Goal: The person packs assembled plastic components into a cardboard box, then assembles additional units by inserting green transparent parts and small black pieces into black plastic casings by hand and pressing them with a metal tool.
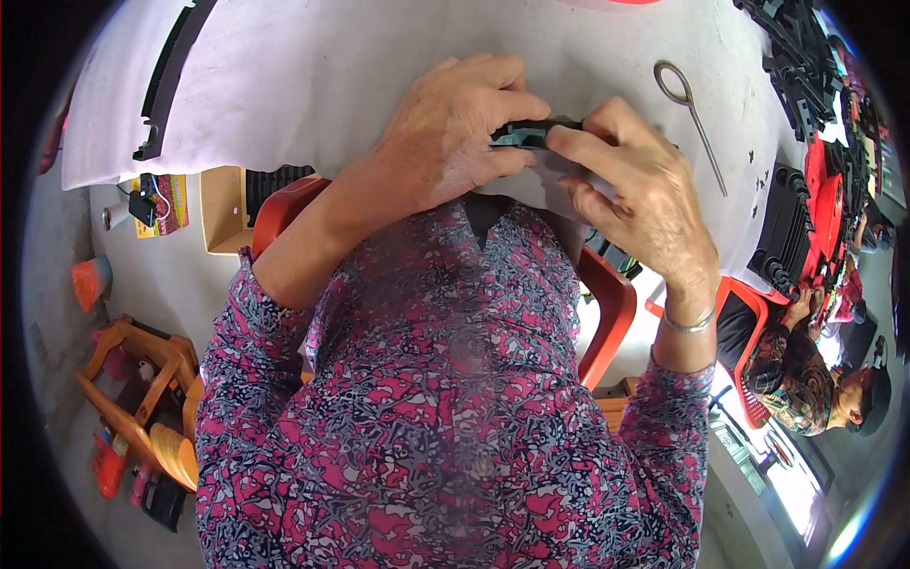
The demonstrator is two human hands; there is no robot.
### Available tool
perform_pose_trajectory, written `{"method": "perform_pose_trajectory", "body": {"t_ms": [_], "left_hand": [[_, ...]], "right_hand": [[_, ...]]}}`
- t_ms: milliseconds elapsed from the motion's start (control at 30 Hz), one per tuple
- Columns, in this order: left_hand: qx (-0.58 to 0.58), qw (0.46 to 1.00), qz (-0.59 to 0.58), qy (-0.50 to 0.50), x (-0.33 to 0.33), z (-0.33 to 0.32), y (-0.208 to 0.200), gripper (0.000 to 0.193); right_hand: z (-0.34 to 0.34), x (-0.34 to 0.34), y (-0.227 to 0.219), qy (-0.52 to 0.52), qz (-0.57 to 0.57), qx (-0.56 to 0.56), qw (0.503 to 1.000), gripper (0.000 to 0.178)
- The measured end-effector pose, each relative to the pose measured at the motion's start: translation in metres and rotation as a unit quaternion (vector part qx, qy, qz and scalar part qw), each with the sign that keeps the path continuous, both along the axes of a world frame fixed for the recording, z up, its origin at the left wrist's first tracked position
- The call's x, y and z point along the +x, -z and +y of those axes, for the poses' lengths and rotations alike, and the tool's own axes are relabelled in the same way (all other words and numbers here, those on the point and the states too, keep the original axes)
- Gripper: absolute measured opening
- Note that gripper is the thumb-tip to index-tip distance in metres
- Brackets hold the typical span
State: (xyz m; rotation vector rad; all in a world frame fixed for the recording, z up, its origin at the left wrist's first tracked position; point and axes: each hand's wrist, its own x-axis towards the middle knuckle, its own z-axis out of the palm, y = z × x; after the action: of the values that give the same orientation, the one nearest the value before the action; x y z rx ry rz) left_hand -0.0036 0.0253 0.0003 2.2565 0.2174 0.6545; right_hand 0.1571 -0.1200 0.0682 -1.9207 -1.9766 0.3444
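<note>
A black plastic part (520,137) with a greenish, shiny inner face is held over the near edge of the white-covered table. My left hand (453,123) is closed around its left end, fingers above and thumb below. At its right end, my right hand (645,180) presses with bent fingers, and the fingertips hide that end. Its full shape cannot be made out between the hands. To the right of my right hand lies a thin metal rod with a ring handle (697,123).
A long black strip (169,81) lies on the table's left side. Black plastic pieces (787,57) are heaped at the far right, with small black scraps (755,180) nearer. A cardboard box (225,213) stands below left; another person (806,379) sits at right.
</note>
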Motion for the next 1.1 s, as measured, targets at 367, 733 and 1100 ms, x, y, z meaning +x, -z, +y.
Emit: {"method": "perform_pose_trajectory", "body": {"t_ms": [367, 733, 1100], "left_hand": [[0.006, 1.0, -0.01, -0.011, 0.002, 0.0, 0.0, 0.032], [0.006, 1.0, 0.011, -0.002, 0.001, -0.004, 0.006, 0.036], [0.001, 1.0, 0.031, 0.001, 0.001, 0.0, -0.006, 0.033]], "right_hand": [[0.024, 0.004, -0.018, -0.109, -0.118, -0.046, 0.986, 0.014], [0.019, 0.005, -0.019, -0.114, -0.104, -0.053, 0.987, 0.018], [0.01, 0.029, -0.007, -0.033, 0.111, -0.014, 0.993, 0.029]]}}
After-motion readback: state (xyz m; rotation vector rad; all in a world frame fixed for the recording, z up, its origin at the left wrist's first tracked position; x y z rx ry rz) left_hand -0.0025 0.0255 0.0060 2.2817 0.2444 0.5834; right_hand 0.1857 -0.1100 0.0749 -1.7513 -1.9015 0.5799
